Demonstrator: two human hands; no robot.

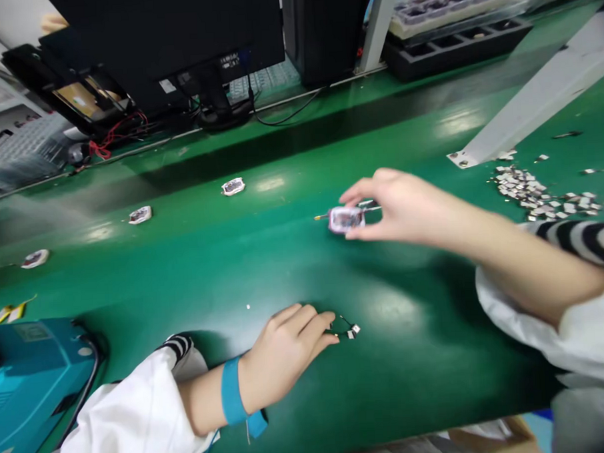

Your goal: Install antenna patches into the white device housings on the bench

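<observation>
My right hand (401, 205) grips a small white-and-pink framed device (346, 220) by its edges, thumb below and fingers above, over the green table (194, 278). A thin wire end sticks out from the device's left side. Lower down, my left hand (287, 347), with a blue band on its wrist, pinches thin dark wires. Two small silvery connector pieces (354, 330) hang at the wires' right end, close to the tabletop. Part of what the left fingertips hold is hidden by them.
Three similar devices (233, 186) lie spaced across the left and middle. Many small silvery pieces (525, 190) are heaped at the right beside a slanted white post (541, 96). A blue machine (39, 385) stands lower left; a monitor (174, 38) and black trays (454, 46) stand behind.
</observation>
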